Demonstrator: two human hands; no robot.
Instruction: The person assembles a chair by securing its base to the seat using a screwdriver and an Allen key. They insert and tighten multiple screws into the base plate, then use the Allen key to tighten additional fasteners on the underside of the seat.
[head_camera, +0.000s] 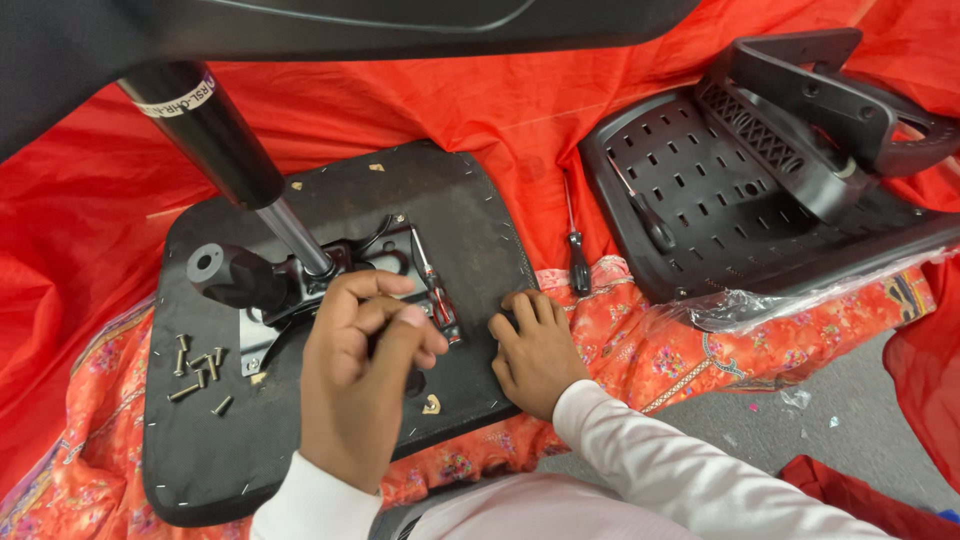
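So the mechanism plate (330, 280) is being fixed at the centre of the upturned seat base (330, 330), left hand (360, 370) clenched over it, right hand (535, 350) pressed flat & empty at 3 o'clock, w/ loose screws (200, 375) at 9 probably needed next.

The left hand (365, 370) hides whatever its curled fingers pinch.

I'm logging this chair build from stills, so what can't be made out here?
Head view only:
- What the left hand pinches: hidden by its curled fingers.
- The mechanism plate: partly covered by that hand.
- The right hand fingertips: bent under, contact unclear.
- The loose screws: too small to type.
- The gas cylinder: its top is cut off.
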